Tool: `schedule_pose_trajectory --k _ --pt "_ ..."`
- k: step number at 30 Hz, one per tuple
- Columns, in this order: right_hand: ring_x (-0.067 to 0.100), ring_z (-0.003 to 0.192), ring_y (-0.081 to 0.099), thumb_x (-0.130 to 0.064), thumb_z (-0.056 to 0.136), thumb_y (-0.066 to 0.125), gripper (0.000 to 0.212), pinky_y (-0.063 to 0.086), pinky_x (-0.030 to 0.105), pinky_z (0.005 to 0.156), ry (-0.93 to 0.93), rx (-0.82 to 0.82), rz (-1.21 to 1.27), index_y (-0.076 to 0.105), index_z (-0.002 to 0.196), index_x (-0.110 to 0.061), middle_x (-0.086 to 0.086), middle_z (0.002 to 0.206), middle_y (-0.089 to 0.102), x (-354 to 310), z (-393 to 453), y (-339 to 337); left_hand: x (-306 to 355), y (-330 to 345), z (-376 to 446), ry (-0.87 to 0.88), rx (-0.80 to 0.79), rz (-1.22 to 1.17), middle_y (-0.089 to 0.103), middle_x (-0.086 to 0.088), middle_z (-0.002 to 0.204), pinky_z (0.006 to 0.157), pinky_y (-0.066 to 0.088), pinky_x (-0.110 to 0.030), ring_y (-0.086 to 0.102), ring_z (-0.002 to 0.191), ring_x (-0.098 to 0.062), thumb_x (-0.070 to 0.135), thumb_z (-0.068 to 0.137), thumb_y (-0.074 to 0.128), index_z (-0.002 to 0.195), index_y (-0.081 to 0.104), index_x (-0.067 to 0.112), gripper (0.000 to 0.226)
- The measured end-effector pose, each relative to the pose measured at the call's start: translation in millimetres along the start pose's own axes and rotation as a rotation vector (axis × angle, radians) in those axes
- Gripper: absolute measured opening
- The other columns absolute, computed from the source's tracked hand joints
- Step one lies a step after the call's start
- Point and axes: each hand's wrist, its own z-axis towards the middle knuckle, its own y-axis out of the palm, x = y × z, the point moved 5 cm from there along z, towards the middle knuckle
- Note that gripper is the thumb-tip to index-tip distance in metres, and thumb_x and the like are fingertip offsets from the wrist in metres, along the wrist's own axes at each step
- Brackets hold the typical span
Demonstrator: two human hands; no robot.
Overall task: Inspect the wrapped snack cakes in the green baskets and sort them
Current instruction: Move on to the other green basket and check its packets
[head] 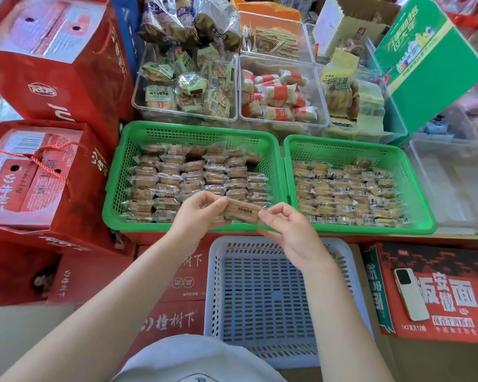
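Left hand [198, 213] covers one end of the wrapped cake [242, 213] — its print too small to read; the red boxes [39, 64] run off-frame, perhaps stacked deeper.

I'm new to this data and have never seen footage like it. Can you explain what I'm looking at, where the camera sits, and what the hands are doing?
There is no machine here: these are a person's two bare hands, filmed by one wide-angle camera worn on the head and looking down. The left hand and the right hand pinch the two ends of one clear-wrapped brown snack cake, holding it up as if to check it. Behind it sit two green perforated plastic baskets, the left basket and the right basket, both filled with similar wrapped cakes. Nearer the person lies a pale blue-grey slotted plastic basket with nothing visible in it. Red printed cartons stand around, and a white phone lies on one at right.
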Motion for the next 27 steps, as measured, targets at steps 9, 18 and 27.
schedule_pose_trajectory --k 9,18,27 --pt "0.017 0.085 0.065 -0.034 0.087 0.074 0.017 0.052 0.038 0.081 -0.199 0.420 -0.503 0.065 0.083 -0.021 -0.005 0.088 0.067 -40.1 84.6 -42.7 -33.6 6.3 69.7 0.241 0.008 1.091 0.033 -0.005 0.162 0.122 0.024 -0.040 0.025 0.151 -0.021 0.047 0.105 0.043 0.154 0.034 0.015 0.059" --pt "0.028 0.089 0.050 -0.024 0.092 0.062 0.015 0.039 0.031 0.070 -0.395 0.448 -1.136 0.054 0.095 -0.011 0.009 0.098 0.048 -43.3 189.7 -25.6 -63.6 9.2 95.7 0.197 -0.113 1.557 0.008 -0.004 0.170 0.121 0.014 -0.055 0.003 0.156 -0.023 0.063 0.100 0.016 0.160 0.011 0.031 0.069" --pt "0.034 0.120 0.042 -0.027 0.103 0.048 0.031 0.043 0.042 0.092 -0.315 0.234 -1.463 0.067 0.107 -0.003 0.017 0.125 0.049 -19.4 235.3 -7.3 -64.6 7.7 96.3 0.179 -0.103 1.567 0.008 -0.004 0.170 0.120 0.013 -0.055 0.002 0.156 -0.022 0.063 0.093 0.007 0.161 0.008 0.031 0.075"
